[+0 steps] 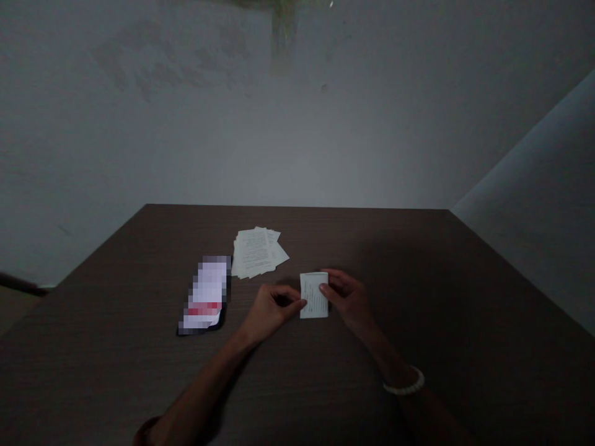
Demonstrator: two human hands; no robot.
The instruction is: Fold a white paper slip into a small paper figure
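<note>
A small folded sheet of printed paper (314, 297) is held between my two hands over the middle of the table. My left hand (273, 308) pinches its left edge between thumb and fingers. On the other side, my right hand (346, 299) grips the right edge, thumb on the front and fingers behind. Lines of text show on the side facing me, too small to read. Beyond my left hand lies a loose pile of printed papers (253, 251), fanned unevenly.
A phone (204, 294) with a lit, pixelated screen lies left of my left hand. The dark wooden table (297, 384) meets a grey wall (297, 142) at its far edge. A pale slanted surface (539, 167) rises at the right. My right wrist wears a white beaded bracelet (405, 385).
</note>
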